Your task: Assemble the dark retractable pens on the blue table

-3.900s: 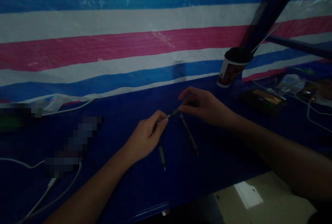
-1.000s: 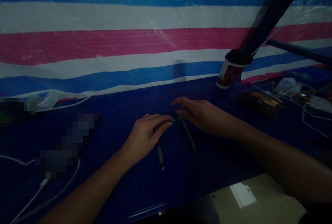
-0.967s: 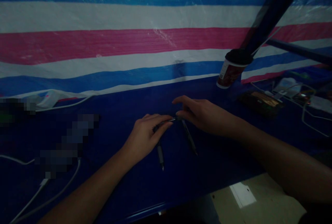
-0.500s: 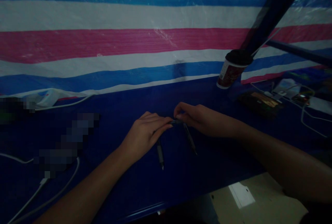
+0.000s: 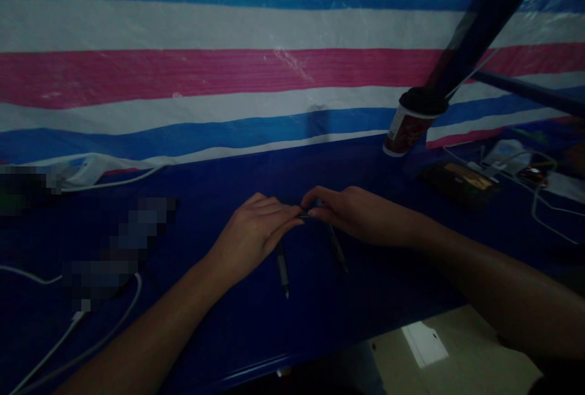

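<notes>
To the left of the lidded cup, and closer to the wearer, a slim pen is held at the blue worktop — its left part pinched by the left hand, its right part by the thumb and forefinger of the right hand. Its long axis is aligned roughly sideways between the hands, though most is hidden by fingers; both hands are in contact with it — the cup is neared more by the right.
</notes>
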Demonstrator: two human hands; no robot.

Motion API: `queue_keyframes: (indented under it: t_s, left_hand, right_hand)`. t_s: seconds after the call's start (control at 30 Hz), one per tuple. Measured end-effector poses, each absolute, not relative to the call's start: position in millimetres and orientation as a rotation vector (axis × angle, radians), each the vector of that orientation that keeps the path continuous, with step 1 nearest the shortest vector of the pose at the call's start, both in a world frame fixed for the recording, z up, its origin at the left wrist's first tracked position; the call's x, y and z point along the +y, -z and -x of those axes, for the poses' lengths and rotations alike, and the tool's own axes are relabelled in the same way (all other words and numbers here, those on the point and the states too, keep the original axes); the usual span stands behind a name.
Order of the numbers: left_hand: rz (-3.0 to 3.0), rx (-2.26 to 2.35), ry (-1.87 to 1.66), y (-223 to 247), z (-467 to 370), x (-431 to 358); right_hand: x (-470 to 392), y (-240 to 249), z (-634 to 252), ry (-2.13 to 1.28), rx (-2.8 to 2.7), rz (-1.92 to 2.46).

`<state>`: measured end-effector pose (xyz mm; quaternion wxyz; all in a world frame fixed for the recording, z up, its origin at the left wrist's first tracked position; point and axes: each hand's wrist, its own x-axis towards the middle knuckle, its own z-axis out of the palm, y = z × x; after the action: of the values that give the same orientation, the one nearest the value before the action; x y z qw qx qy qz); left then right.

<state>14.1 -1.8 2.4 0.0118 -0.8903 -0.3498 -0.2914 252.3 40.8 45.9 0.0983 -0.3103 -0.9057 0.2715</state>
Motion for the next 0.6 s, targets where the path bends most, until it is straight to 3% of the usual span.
queue_keyframes:
  t_s: [0.23, 0.37, 0.6]
  left_hand:
    - [2.648, -1.016, 0.978, -11, -18, -9]
    - [2.45, -1.044, 0.98, -16, -29, -21]
    - [2.689, -0.973, 1.084, -9, -47, -27]
  right_hand:
    - [49, -40, -257, -1.708, -2.224, 0.725]
    - [48, -28, -250, -1.633, -1.979, 0.753]
    - [38, -19, -240, -1.672, -2.001, 0.622]
